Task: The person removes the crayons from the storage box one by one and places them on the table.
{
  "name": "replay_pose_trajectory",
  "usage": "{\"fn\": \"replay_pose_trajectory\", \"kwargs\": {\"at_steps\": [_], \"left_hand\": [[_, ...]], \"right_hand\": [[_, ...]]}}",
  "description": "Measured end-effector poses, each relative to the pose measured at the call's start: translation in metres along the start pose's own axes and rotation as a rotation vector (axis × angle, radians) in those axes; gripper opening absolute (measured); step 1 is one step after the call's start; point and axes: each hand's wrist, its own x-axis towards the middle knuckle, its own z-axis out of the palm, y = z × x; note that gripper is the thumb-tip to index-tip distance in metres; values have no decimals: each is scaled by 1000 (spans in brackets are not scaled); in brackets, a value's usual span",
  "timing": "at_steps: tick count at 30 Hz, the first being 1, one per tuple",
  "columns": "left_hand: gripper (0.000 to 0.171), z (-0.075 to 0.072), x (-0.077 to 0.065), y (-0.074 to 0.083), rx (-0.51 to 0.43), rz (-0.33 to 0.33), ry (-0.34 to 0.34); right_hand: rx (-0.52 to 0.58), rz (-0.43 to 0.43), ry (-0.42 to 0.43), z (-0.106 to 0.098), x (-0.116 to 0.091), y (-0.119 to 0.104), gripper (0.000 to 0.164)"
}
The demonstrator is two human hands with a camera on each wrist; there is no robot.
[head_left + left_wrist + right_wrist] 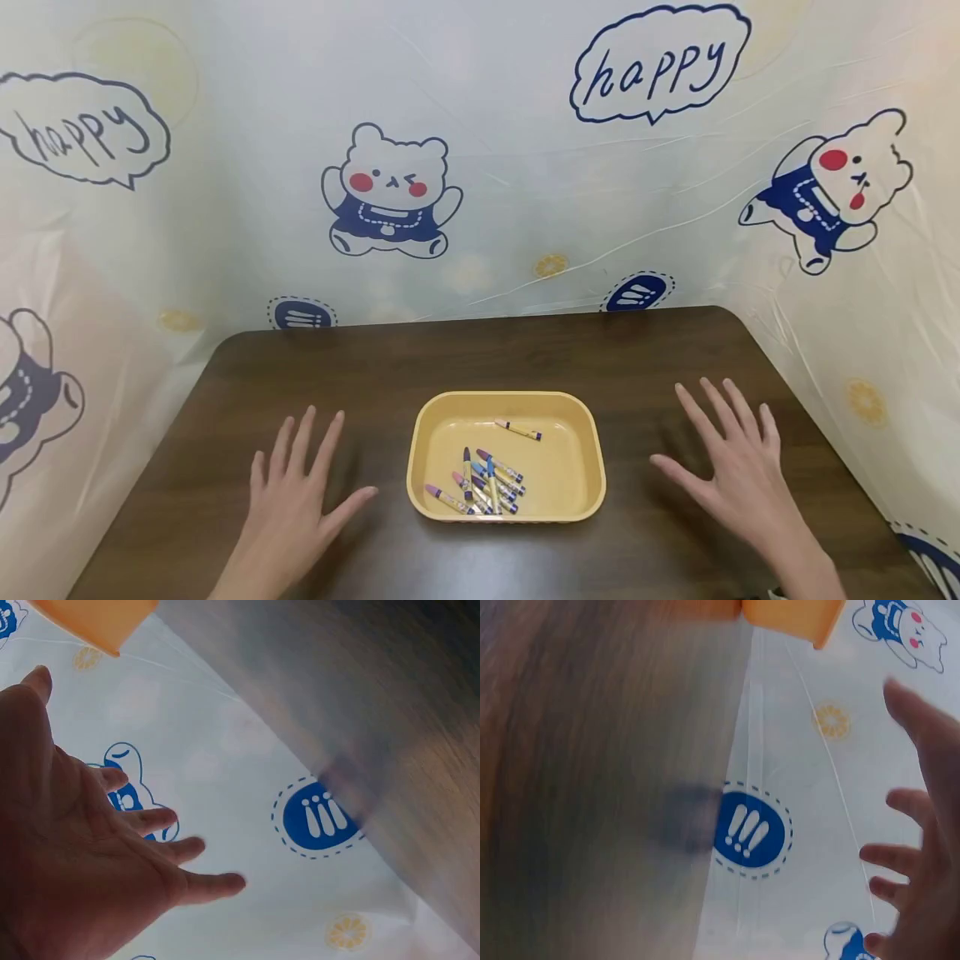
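Yellow tray (564, 483) of crayons (492, 487) sits between left and right hands (291, 500) (733, 479), their fingers spread wide.

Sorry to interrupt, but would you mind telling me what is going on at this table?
A person's left hand and right hand are on either side of a yellow tray on the dark table, fingers spread. Neither hand holds or touches anything in the tray. Most of the crayons lie bunched toward its near side, with a single crayon apart toward the far side.
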Motion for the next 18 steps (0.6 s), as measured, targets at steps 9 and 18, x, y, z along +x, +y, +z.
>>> {"fn": "replay_pose_trajectory", "kwargs": {"at_steps": [9,18], "left_hand": [[72,-6,9,16,-144,148,97],[32,-10,37,38,-347,97,22]], "right_hand": [[136,-7,231,-5,12,-22,43],[270,-256,163,-4,41,-60,29]]}}
